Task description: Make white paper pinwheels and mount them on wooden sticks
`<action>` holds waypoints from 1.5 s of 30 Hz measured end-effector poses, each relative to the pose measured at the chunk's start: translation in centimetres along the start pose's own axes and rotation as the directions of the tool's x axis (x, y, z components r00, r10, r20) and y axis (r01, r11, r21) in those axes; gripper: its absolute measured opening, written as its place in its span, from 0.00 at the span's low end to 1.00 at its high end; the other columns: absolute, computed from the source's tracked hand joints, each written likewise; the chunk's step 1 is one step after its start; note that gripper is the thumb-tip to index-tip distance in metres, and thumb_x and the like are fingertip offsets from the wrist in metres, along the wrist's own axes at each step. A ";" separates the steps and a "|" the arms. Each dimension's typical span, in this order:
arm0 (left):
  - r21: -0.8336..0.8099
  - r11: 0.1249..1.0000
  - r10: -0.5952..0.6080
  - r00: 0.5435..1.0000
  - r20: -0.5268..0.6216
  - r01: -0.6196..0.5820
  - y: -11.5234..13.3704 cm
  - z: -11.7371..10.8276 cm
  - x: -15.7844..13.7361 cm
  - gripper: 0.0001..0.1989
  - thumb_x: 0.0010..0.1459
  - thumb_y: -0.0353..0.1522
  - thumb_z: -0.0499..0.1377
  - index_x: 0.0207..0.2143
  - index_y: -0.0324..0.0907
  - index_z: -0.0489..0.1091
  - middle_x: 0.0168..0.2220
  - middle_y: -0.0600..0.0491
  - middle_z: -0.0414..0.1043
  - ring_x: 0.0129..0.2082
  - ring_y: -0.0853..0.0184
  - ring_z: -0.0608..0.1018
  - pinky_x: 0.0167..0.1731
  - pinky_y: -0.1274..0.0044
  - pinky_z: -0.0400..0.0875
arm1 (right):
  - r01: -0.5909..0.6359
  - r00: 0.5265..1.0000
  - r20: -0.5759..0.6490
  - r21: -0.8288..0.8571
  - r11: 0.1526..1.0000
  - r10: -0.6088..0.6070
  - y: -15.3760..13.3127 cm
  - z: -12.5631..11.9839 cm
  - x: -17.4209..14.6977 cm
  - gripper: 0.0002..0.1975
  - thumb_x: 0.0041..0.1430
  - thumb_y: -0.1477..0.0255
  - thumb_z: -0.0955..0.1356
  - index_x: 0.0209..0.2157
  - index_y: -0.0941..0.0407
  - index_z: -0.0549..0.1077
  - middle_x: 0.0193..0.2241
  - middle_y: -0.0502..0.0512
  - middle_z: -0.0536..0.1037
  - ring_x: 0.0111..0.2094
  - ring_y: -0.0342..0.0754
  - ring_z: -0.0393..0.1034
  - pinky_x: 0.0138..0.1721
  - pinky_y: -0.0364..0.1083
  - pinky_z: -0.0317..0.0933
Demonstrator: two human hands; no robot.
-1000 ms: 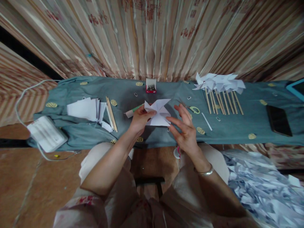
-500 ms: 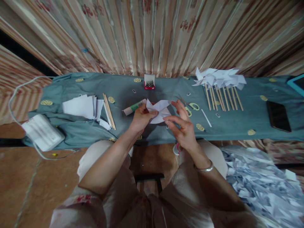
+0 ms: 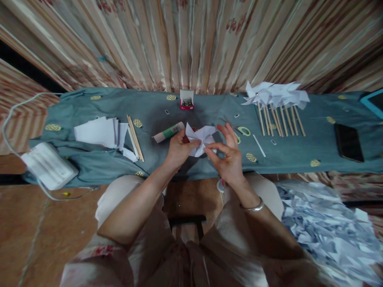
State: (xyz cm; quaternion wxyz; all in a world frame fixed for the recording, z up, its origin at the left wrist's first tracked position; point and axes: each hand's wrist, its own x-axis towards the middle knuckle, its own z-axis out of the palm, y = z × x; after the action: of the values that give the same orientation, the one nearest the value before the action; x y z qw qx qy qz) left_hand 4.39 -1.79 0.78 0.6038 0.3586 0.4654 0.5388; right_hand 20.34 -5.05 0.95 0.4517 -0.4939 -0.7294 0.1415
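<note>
Head view: I'm seeing both hands pinching the folded paper pinwheel (image 3: pixel 201 138) at frame centre, left hand (image 3: pixel 178 148) clamping its left edge, right hand (image 3: pixel 229 157) gripping its lower right. Glue stick (image 3: pixel 168 132) is lying just left, scissors (image 3: pixel 241 131) just right, finished pinwheels (image 3: pixel 277 104) upper right, paper stack (image 3: pixel 98 133) left, phone (image 3: pixel 348 142) far right.

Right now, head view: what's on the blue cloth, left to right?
White box with cable → loose paper sheets → bare wooden sticks → glue stick → left hand → folded paper → right hand → scissors → finished pinwheels on sticks → black phone.
</note>
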 end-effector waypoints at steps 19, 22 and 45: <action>0.046 0.996 0.078 0.997 -0.017 -0.077 -0.7 0.0 -0.1 0.24 0.38 0.31 0.70 0.42 0.39 0.71 0.30 0.56 0.78 0.30 0.66 0.79 0.33 0.76 0.74 | -0.079 0.996 -0.056 -0.061 0.995 0.075 0.2 1.1 0.1 0.06 0.57 0.70 0.70 0.27 0.52 0.76 0.59 0.53 0.71 0.67 0.59 0.55 0.66 0.67 0.50; 0.060 0.995 0.084 0.996 -0.012 -0.083 -0.6 0.0 -0.1 0.24 0.39 0.31 0.70 0.42 0.39 0.72 0.30 0.55 0.78 0.31 0.65 0.80 0.33 0.75 0.74 | -0.093 0.995 -0.047 -0.044 0.995 0.091 0.3 1.1 0.1 0.06 0.57 0.70 0.70 0.26 0.52 0.75 0.59 0.54 0.71 0.67 0.59 0.54 0.66 0.67 0.50; 0.096 0.990 0.104 0.995 0.001 -0.103 -0.6 0.1 -0.3 0.25 0.39 0.31 0.70 0.43 0.39 0.72 0.29 0.56 0.78 0.31 0.65 0.80 0.35 0.75 0.74 | -0.141 0.988 -0.070 -0.006 0.990 0.140 0.7 1.4 0.4 0.07 0.55 0.70 0.71 0.23 0.52 0.74 0.56 0.56 0.75 0.64 0.58 0.60 0.65 0.63 0.54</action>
State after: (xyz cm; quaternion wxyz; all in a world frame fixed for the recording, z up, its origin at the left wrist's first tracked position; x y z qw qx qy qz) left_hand 4.66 -2.17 0.29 0.5562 0.4098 0.4726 0.5471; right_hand 19.58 -4.10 -0.08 0.4629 -0.5512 -0.6774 0.1517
